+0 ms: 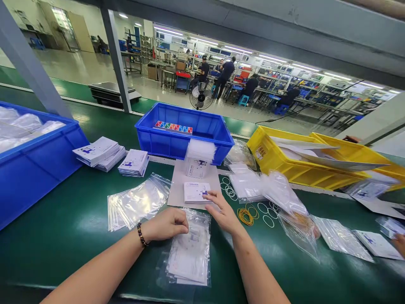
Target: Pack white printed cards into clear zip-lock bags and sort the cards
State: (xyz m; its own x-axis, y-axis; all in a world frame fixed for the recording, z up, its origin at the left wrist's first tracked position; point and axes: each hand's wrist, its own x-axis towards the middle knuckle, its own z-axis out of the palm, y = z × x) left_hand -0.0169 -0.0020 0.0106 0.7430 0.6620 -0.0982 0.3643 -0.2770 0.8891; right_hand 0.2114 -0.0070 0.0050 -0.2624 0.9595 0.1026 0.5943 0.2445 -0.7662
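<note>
My left hand (167, 224) is curled shut, its fingertips pinching the top edge of a clear plastic bag (190, 251) that holds a white leaflet and lies on the green table in front of me. My right hand (223, 211) is open with fingers stretched flat, its tips touching a small stack of white leaflets (196, 192) on a grey card sheet (179, 185). A fan of empty clear bags (136, 204) lies left of my hands. A dark bead bracelet sits on my left wrist.
A blue bin (183, 133) stands behind the card, another blue bin (31, 164) at far left, yellow bins (284, 162) at right. Leaflet piles (101, 154), rubber bands (247, 215) and filled bags (341, 238) lie around. Another person's fingers (400, 242) show at the right edge. People work far behind.
</note>
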